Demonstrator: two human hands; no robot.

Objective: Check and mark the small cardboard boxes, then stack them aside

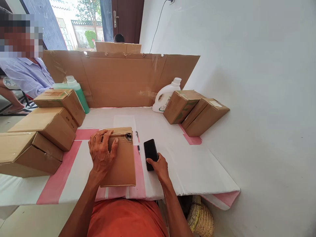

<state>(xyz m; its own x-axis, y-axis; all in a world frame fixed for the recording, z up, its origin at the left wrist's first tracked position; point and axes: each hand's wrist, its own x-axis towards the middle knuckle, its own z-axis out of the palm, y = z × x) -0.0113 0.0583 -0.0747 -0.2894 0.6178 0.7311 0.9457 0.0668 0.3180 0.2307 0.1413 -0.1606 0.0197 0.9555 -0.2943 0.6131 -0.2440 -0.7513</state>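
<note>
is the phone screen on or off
Off, as far as shows: the phone lies flat on the table with a fully black face, right hand touching it.

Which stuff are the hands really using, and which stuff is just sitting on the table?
In use:
- left hand flat on the small cardboard box
- right hand touching the black phone

Just lying about:
- pen
- green bottle
- white jug
- boxes at left
- boxes at right

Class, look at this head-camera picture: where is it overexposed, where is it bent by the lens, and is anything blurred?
Head view: the doorway is blown out by daylight; the table edge and cardboard screen bow from wide-angle distortion; a person's face at upper left is pixelated. The left hand on the cardboard box and the right hand at the phone are sharp, with soft shadows.
</note>
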